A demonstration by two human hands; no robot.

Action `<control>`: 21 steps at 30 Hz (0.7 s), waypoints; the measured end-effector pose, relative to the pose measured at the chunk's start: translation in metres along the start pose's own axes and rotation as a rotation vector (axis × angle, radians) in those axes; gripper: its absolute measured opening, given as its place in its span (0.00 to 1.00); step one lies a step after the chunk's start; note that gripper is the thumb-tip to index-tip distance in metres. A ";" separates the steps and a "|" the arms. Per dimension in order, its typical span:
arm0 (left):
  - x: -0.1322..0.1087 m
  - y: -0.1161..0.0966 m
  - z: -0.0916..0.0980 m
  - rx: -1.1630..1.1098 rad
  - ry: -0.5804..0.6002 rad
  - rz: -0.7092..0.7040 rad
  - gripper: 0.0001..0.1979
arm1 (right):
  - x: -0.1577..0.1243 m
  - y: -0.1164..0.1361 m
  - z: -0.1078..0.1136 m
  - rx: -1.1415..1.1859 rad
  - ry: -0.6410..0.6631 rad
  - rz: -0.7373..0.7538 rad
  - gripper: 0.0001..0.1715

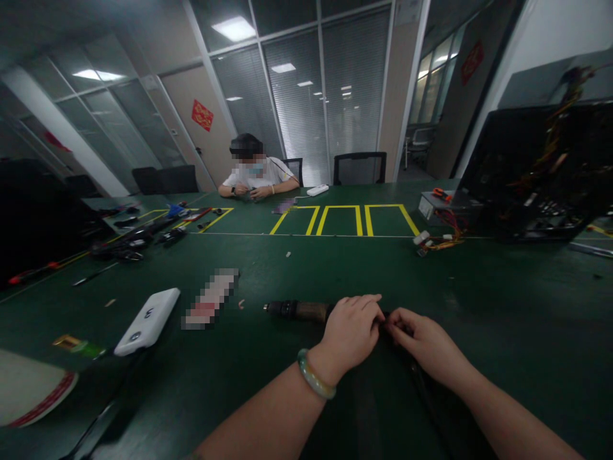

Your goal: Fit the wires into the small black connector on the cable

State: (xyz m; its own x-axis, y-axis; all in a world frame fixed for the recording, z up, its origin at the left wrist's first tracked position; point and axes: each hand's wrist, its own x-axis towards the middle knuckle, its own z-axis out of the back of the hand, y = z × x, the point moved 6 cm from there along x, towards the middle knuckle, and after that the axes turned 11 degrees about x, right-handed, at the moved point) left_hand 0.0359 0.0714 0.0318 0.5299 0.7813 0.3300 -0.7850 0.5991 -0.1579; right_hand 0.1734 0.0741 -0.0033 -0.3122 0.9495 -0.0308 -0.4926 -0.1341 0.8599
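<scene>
Two hands meet, left hand [352, 332] and right hand [426, 345] pinching the end of a black, bronze-banded cylinder [297, 311].

Dim light from ceiling panels [234, 28], heavy fisheye bending at the edges

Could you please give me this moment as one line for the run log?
left hand: pinching small dark item | right hand: pinching same item | beside: black-and-brown cylinder | across table: seated co-worker
</scene>
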 end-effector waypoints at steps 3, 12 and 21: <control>0.000 0.000 0.001 -0.018 -0.013 0.009 0.07 | 0.000 0.000 0.000 0.006 0.005 -0.009 0.09; -0.001 0.001 0.000 -0.016 -0.009 0.006 0.05 | 0.000 -0.002 0.001 -0.009 0.012 -0.024 0.09; -0.001 0.003 -0.001 -0.022 -0.041 0.048 0.11 | -0.001 0.000 0.001 -0.008 -0.004 -0.015 0.10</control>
State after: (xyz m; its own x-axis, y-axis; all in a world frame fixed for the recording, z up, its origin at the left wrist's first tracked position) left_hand 0.0330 0.0725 0.0301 0.4783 0.8014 0.3591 -0.8013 0.5656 -0.1951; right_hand 0.1746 0.0737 -0.0028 -0.3018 0.9525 -0.0414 -0.5032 -0.1223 0.8555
